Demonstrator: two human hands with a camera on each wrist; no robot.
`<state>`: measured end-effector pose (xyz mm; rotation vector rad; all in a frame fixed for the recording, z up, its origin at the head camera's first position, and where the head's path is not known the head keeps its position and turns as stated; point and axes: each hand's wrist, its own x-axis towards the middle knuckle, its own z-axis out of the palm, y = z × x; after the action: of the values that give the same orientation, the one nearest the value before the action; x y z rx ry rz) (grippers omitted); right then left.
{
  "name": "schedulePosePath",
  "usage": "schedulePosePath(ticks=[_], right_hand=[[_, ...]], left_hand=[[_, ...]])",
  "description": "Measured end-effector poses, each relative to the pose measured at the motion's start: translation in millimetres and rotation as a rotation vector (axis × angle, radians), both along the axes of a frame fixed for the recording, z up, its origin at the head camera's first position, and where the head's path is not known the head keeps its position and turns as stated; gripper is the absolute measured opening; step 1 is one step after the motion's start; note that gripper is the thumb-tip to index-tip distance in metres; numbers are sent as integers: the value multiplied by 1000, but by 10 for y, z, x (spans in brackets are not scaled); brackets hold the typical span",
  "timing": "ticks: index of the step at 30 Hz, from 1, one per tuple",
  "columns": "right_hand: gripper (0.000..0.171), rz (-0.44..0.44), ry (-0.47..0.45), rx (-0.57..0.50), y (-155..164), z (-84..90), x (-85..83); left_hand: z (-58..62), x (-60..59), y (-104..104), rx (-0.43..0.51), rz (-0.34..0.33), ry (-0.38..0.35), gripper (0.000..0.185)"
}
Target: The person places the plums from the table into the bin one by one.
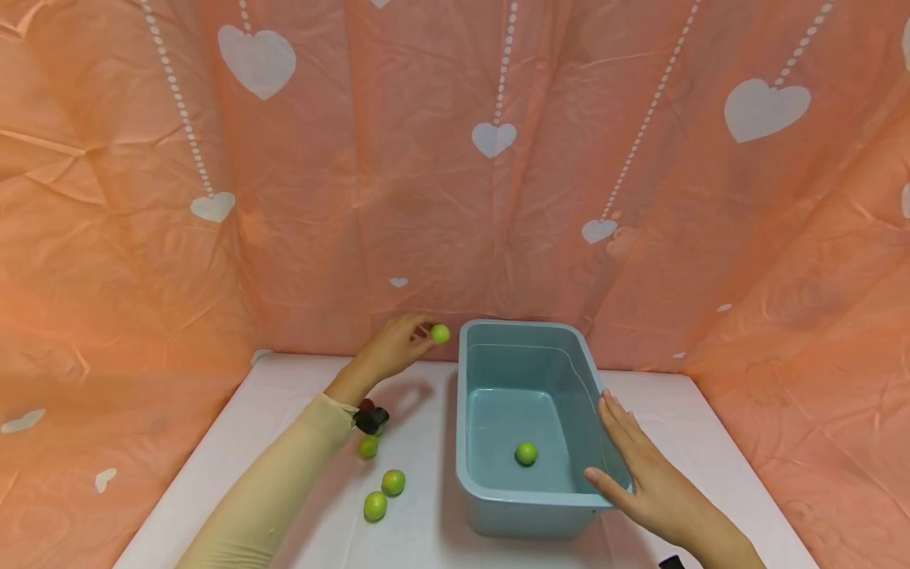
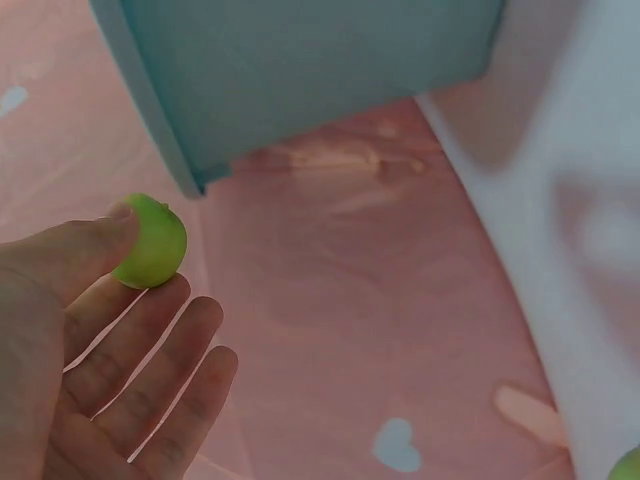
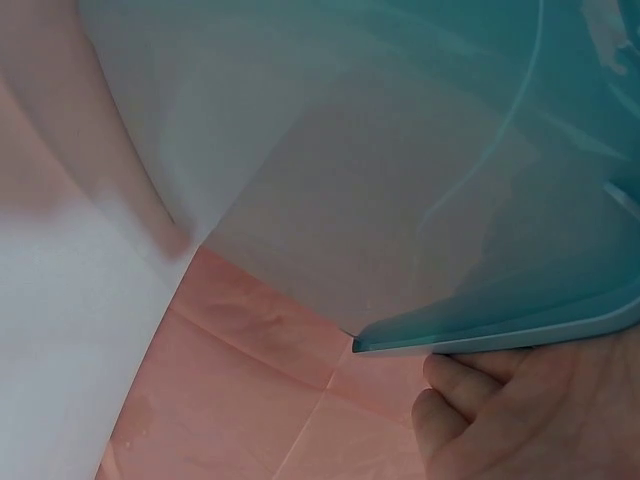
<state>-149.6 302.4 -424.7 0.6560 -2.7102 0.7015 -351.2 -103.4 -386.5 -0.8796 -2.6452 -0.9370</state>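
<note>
My left hand (image 1: 398, 348) is raised just left of the blue plastic tub (image 1: 469, 411) and pinches a small green lime (image 1: 440, 333) at its fingertips; in the left wrist view the lime (image 2: 150, 242) sits between thumb and forefinger, below the tub's corner (image 2: 190, 175). Inside the tub lies one lime (image 1: 526, 454). My right hand (image 1: 640, 466) rests flat with straight fingers on the tub's right rim, thumb at the near corner. The right wrist view shows fingers (image 3: 470, 405) under the tub rim (image 3: 500, 335).
Three limes (image 1: 384, 484) lie on the white table (image 1: 298, 395) left of the tub, near my left forearm and its black wrist camera (image 1: 371, 419). An orange cloth with white hearts (image 1: 494, 138) closes off the back and both sides.
</note>
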Motion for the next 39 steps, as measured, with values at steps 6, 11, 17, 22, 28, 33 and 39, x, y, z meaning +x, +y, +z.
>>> schedulePosePath(ticks=[6, 11, 17, 22, 28, 33, 39], right_hand=[[92, 2, 0, 1, 1, 2, -3], [92, 0, -14, -4, -2, 2, -1], [92, 4, -2, -9, 2, -5, 1], [93, 0, -3, -10, 3, -10, 10], [93, -1, -5, -13, 5, -8, 13], [92, 2, 3, -14, 7, -14, 8], [93, -1, 4, -11, 8, -16, 10]], left_hand=[[101, 87, 110, 34, -50, 23, 34], [141, 139, 194, 61, -94, 55, 33], [143, 170, 279, 79, -133, 92, 32], [161, 207, 332, 53, -144, 54, 35], [196, 228, 427, 9, -188, 57, 38], [216, 241, 506, -39, -202, 32, 39], [230, 244, 592, -97, -249, 17, 42]])
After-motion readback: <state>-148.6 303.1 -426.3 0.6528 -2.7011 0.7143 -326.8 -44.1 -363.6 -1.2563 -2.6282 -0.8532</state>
